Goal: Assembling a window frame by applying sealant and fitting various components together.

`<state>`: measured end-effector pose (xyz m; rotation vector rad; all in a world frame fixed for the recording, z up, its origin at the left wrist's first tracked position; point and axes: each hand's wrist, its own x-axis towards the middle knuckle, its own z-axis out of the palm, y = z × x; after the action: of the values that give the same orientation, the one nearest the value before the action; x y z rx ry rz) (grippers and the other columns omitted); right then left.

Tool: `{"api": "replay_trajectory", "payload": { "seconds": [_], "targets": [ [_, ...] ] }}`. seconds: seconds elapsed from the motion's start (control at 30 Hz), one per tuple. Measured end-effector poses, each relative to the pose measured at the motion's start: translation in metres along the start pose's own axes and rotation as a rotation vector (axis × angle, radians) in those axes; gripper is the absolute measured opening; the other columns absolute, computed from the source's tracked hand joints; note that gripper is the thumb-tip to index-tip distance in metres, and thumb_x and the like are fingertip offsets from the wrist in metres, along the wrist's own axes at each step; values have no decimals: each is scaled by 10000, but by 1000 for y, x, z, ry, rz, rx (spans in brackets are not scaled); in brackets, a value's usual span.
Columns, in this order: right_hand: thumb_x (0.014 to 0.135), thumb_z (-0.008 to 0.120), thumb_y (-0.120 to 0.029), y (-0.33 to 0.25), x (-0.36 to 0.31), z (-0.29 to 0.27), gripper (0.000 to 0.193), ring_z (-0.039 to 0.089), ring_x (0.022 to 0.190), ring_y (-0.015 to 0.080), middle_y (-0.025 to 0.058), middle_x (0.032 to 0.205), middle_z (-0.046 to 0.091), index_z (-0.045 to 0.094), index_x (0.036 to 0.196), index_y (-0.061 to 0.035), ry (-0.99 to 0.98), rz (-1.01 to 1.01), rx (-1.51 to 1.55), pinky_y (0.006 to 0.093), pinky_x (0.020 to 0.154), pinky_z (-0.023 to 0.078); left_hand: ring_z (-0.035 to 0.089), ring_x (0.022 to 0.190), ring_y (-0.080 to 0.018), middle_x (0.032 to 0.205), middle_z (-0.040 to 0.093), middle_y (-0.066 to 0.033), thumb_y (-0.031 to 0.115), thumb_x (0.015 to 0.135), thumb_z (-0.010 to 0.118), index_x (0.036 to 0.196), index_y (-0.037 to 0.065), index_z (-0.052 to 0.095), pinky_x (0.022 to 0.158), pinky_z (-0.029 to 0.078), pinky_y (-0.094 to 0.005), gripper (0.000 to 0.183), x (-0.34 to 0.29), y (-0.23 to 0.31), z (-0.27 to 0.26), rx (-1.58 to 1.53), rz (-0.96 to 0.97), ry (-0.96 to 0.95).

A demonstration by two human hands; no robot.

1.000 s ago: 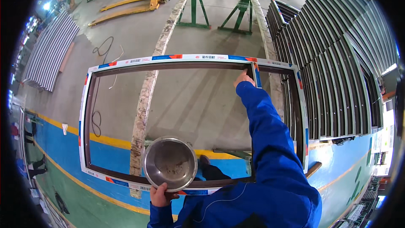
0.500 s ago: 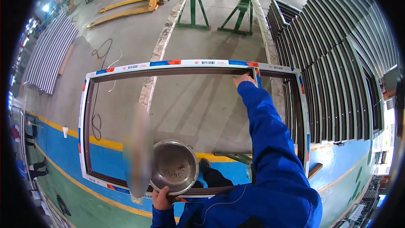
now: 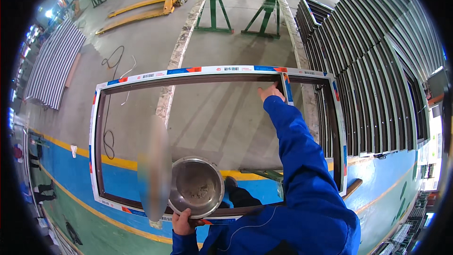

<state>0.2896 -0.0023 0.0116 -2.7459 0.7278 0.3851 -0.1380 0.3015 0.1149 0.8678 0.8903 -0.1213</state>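
A round metal bowl (image 3: 186, 179) with small loose bits at its bottom is in my left hand (image 3: 183, 222), which grips its near rim. The bowl is over the near side of a rectangular window frame (image 3: 214, 70), dark inside with printed protective film outside. My right arm reaches across the frame to its far side. There my right hand (image 3: 272, 92) touches the inner corner beside the upright divider (image 3: 287, 89). Its thumb sticks out to the left, apart from a finger pointing into the corner. Whether a small piece is at the fingertip cannot be seen.
Two long rails (image 3: 181, 47) on green trestles (image 3: 213, 12) run under the frame. Stacked dark frames (image 3: 377, 89) stand at right, metal profiles (image 3: 54, 63) at left. A yellow pallet jack (image 3: 141, 9) is far left; a cable (image 3: 109, 141) lies on the floor. A smeared shape (image 3: 158, 170) blurs the area beside the bowl.
My right hand has shifted slightly left and down, still at the divider's corner. The bowl is tipped a little differently, and the bits in it lie closer together.
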Motion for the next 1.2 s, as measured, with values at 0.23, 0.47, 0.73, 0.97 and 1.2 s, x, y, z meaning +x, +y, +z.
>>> {"api": "replay_trajectory", "payload": {
  "seconds": [0.23,0.47,0.73,0.97,1.2],
  "targets": [
    [753,591,-513,6,7,11,955,577,1104,343,230,1201,577,176,1437,9,7,35,128,444,960,428,636,561,-270,885,632,-198,106,836,484,1241,-13,407,421,543,-344,429,-3,1,-1,8,-4,-14],
    [711,658,-489,15,33,35,1042,589,1063,376,281,1164,573,94,1462,-36,77,41,325,422,935,456,632,669,-265,970,606,-196,135,820,511,1227,0,421,432,502,-331,438,-4,4,5,78,-25,-51],
    [718,678,-461,22,36,44,1063,601,1025,392,284,1123,592,39,1478,-82,11,-29,333,421,908,474,642,677,-271,964,610,-168,138,821,519,1235,20,427,423,516,-344,440,-2,-1,7,84,-2,-36],
    [742,669,-405,17,32,49,1062,607,1011,399,291,1112,595,-20,1466,-45,113,-137,243,432,912,468,651,577,-260,907,631,-202,114,823,506,1226,-28,410,425,566,-337,438,1,-2,11,93,33,1],
    [748,648,-378,12,20,32,1032,613,1009,383,258,1097,613,-18,1468,-59,49,-71,230,448,910,463,645,628,-265,938,619,-193,124,823,508,1235,-2,414,418,545,-348,441,-4,1,15,100,19,-26]
  ]
}}
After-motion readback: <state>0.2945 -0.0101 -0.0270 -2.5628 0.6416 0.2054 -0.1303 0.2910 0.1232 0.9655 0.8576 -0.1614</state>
